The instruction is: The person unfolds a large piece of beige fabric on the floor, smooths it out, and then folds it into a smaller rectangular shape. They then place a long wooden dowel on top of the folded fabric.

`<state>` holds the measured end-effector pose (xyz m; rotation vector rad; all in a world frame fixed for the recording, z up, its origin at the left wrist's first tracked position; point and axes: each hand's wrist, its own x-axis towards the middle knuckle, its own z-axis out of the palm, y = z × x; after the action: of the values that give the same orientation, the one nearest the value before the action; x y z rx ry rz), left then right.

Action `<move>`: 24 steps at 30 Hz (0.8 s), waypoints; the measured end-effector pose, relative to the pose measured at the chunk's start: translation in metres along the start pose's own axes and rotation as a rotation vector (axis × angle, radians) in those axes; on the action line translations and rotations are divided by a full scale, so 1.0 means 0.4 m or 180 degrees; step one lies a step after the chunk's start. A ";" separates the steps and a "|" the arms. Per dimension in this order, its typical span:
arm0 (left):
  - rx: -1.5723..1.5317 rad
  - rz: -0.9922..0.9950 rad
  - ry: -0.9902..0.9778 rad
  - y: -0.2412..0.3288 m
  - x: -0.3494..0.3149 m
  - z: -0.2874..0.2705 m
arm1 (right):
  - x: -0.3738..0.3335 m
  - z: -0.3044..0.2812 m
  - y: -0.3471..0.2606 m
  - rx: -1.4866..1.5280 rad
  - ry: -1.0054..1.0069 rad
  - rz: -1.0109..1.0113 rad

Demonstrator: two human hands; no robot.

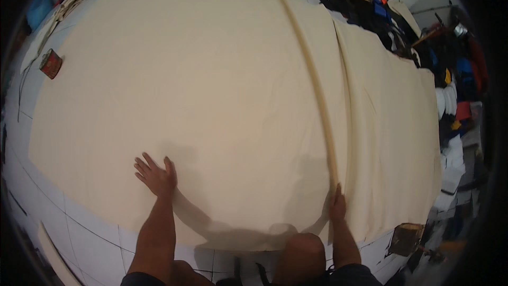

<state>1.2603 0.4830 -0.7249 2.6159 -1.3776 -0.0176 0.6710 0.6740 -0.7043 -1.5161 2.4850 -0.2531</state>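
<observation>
A large cream-coloured sheet of fabric [211,74] lies spread over the floor in front of me. My left hand [157,176] is over the sheet's near left part, fingers spread, holding nothing; whether it presses on the cloth I cannot tell. Near its close end, a long thin wooden strip [313,71] is gripped by my right hand [337,204]. The strip runs away from me across the sheet to its far edge. Just right of the strip, the fabric rises in a long fold [346,82], with looser wrinkles beyond.
A red tin [51,64] stands on the sheet's left edge. White floor tiles [79,233] show around the border. Piled clutter [381,26] lines the far right, with white bundles [452,164] below it. A brownish box-like object [406,239] sits at the near right corner.
</observation>
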 end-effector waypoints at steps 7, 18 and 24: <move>0.0164 0.0025 0.0015 -0.026 -0.011 0.040 | 0.212 -0.044 0.021 0.0239 0.0392 0.0087; -0.0100 0.1565 -0.0294 -0.125 -0.231 0.024 | -0.002 -0.018 -0.244 0.0097 -0.0164 -0.1371; -0.0281 0.1600 -0.0607 -0.167 -0.583 -0.062 | 0.027 0.009 -0.527 -0.0372 -0.1002 -0.2039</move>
<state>1.1844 0.7145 -0.7292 2.1729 -2.0099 -0.2562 0.8471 0.5686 -0.6544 -2.1711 1.7474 0.0367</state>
